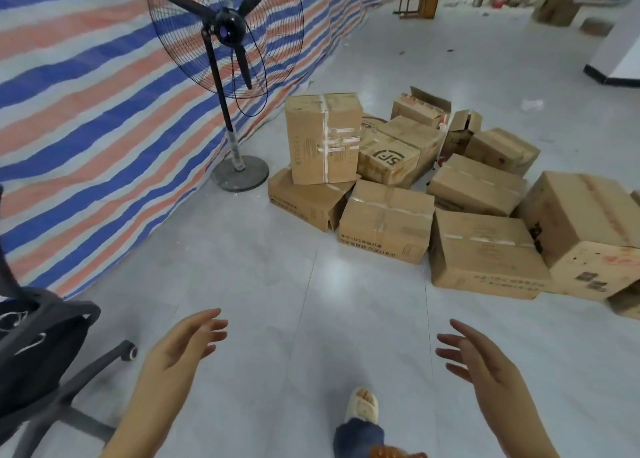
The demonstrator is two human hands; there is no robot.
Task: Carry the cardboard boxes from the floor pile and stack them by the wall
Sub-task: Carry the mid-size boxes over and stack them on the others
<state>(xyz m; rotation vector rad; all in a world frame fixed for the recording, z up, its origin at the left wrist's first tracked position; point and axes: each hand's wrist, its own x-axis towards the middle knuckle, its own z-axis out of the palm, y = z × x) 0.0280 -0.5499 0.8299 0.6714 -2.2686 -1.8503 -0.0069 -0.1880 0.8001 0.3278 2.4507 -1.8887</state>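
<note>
While the boxes [450, 194] lie heaped on the tiled floor [277, 284] ahead, close to the striped tarp [104, 111] and just beside the base of the standing fan [227, 77], both hands are held out in front with nothing in them. The left hand [180, 347] and right hand [481, 357] have fingers spread and palms turned toward each other, likely set apart to take a box by its two sides. One taped box [323, 137] stands upright on a flattened one at the pile's near-left corner. An office chair [45, 353] sits at the left.
</note>
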